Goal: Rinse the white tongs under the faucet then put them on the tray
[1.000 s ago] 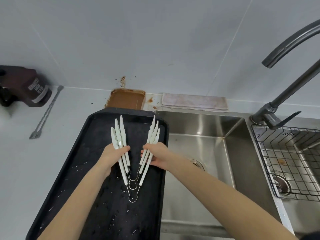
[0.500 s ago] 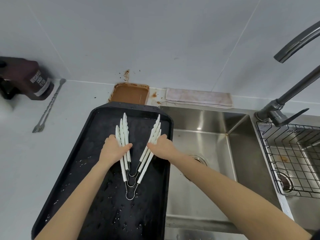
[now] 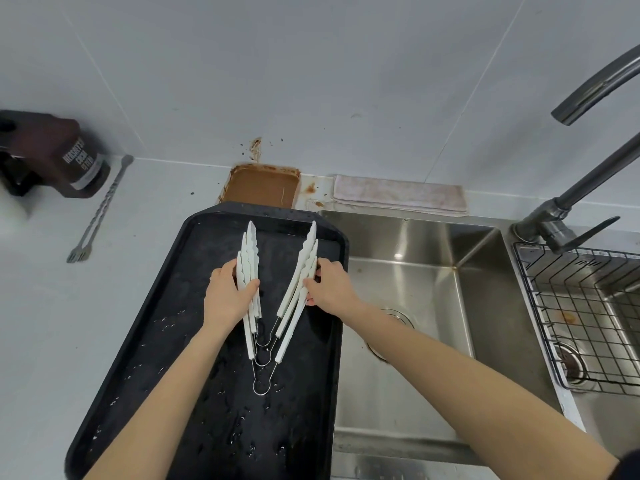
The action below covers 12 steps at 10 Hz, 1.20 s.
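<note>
Both forearms are bare right up to the frame edge, no watch, rings or gloves on the left hand [image 3: 227, 299] or right hand [image 3: 330, 289]. Only a dark sleeve [image 3: 628, 465] edge peeks in bottom right.

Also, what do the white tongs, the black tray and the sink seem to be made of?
White tongs: arms look like matte white plastic, joined by thin bare metal wire loops at the hinge. Black tray: dark and matte with water beads, plastic or coated metal; cannot tell which. Sink: brushed stainless steel, by its grey sheen and reflections.
</note>
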Each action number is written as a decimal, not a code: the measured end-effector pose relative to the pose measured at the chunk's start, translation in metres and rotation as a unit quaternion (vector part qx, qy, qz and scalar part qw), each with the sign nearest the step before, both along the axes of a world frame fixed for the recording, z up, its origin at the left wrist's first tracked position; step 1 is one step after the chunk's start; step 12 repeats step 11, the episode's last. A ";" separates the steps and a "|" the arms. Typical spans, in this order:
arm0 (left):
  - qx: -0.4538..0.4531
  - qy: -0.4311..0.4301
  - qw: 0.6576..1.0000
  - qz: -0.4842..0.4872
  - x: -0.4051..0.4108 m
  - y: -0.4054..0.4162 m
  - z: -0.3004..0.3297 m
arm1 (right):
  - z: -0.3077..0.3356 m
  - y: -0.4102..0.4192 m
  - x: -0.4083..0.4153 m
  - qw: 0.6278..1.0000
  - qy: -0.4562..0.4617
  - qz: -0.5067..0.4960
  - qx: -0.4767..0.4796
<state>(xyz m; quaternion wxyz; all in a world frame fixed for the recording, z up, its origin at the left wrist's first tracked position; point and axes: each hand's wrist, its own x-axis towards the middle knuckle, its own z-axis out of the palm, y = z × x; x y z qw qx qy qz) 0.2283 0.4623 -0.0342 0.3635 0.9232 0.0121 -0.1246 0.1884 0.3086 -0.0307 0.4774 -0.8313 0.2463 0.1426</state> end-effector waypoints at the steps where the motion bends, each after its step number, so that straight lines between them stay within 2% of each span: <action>1: -0.005 -0.001 1.000 0.005 -0.001 0.000 0.000 | 0.000 -0.002 0.002 1.000 -0.004 0.004 -0.003; 3: 0.000 0.018 1.000 0.019 0.001 0.000 -0.004 | -0.001 -0.003 0.001 1.000 -0.008 0.014 -0.016; 5: 0.040 0.019 0.999 0.014 -0.005 -0.005 0.003 | 0.007 -0.006 -0.010 0.995 -0.041 0.050 -0.070; 6: 0.074 -0.012 0.997 -0.026 -0.011 -0.008 0.006 | 0.013 -0.003 -0.018 0.970 -0.086 0.141 -0.176; 7: 0.082 -0.006 0.996 -0.046 -0.012 -0.008 0.004 | 0.010 -0.001 -0.019 0.955 -0.075 0.190 -0.217; 9: 0.089 0.017 0.994 -0.055 -0.012 -0.006 0.006 | 0.008 -0.003 -0.019 0.942 -0.039 0.234 -0.236; 10: 0.110 0.009 0.992 -0.055 -0.011 -0.005 0.011 | 0.015 -0.007 -0.017 0.949 -0.038 0.228 -0.214; 12: 0.133 -0.004 0.990 -0.048 -0.011 -0.009 0.017 | 0.025 -0.011 -0.018 0.949 -0.041 0.214 -0.228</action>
